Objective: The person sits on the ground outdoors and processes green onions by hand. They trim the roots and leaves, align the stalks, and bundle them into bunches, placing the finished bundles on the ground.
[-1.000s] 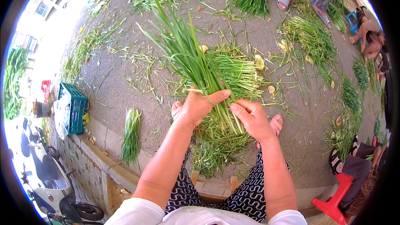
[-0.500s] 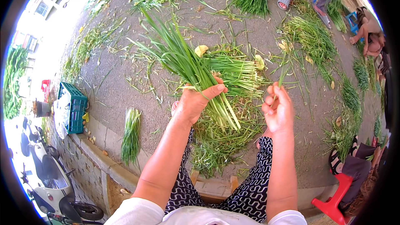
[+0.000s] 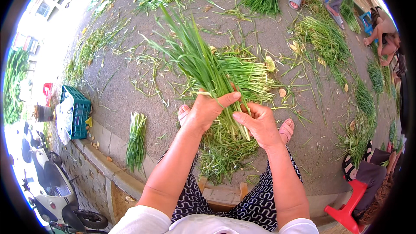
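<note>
My left hand [image 3: 207, 109] is closed around a bunch of garlic chives [image 3: 194, 58], long green leaves fanning up and away to the left and pale stems pointing toward me. Its thumb lies across the stems. My right hand [image 3: 264, 129] pinches at the pale lower stems, on the bunch's right side; its fingertips are partly hidden among them. Beyond my hands, a heap of chives [image 3: 255, 80] lies on the ground with cut ends to the right. Under the bunch, between my feet, spreads a pile of loose leaves and trimmings [image 3: 227, 154].
A small chive bundle [image 3: 137, 141] lies to the left, near the kerb [image 3: 104, 160]. A teal crate [image 3: 80, 112] and a parked scooter [image 3: 52, 186] stand farther left. More chives [image 3: 323, 39] lie at the right, by other people's feet. A red stool [image 3: 349, 208] is at lower right.
My right hand has moved left and inward from beside the bunch onto its stems; the thin leaf it held up is no longer visible. The bunch has shifted slightly right. My knees have spread.
</note>
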### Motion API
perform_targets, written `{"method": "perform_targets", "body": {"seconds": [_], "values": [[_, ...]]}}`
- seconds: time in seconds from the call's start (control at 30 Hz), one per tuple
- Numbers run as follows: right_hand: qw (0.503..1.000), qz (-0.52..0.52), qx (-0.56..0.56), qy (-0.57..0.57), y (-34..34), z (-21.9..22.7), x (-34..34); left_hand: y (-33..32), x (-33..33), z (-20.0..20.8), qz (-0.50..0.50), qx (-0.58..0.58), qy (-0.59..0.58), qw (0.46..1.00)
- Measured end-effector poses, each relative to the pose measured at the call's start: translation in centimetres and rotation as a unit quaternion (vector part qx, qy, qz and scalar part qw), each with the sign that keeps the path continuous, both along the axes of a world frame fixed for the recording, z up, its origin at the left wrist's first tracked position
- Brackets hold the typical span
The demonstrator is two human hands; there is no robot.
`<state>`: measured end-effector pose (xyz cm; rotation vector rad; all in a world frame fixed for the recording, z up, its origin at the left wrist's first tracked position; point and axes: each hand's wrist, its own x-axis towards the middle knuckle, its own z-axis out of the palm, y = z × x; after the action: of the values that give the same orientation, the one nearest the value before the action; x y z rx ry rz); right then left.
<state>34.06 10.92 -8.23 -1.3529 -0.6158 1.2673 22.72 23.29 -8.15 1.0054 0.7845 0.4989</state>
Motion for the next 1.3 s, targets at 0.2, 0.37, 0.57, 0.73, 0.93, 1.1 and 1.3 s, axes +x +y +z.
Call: {"method": "perform_targets", "body": {"seconds": [0.2,0.37,0.57,0.73,0.93,1.1,1.3], "values": [[0.995,-0.051,0.01,0.081,0.1,0.4,0.3,0.1,-0.2,0.2,0.005,0.014,0.008,1.0],[0.986,-0.081,0.007,0.148,-0.1,0.2,0.9,0.5,-0.4,0.4,0.0,0.012,0.025,1.0],[0.974,-0.135,0.009,0.182,-0.3,0.3,1.9,1.7,-0.9,1.0,0.07,-0.012,0.013,0.997],[0.967,-0.176,0.021,0.185,-0.4,0.2,2.5,3.2,-2.1,0.6,0.15,-0.002,-0.022,0.988],[0.967,-0.193,0.017,0.168,-0.2,0.2,2.3,2.7,-1.6,0.7,0.14,0.064,0.009,0.988],[0.975,-0.178,0.003,0.136,0.0,-0.1,1.6,-0.1,0.4,1.0,0.02,0.069,0.029,0.997],[0.98,-0.151,-0.004,0.13,0.2,0.1,0.9,-1.6,1.0,0.6,0.018,0.082,0.003,0.996]]}}
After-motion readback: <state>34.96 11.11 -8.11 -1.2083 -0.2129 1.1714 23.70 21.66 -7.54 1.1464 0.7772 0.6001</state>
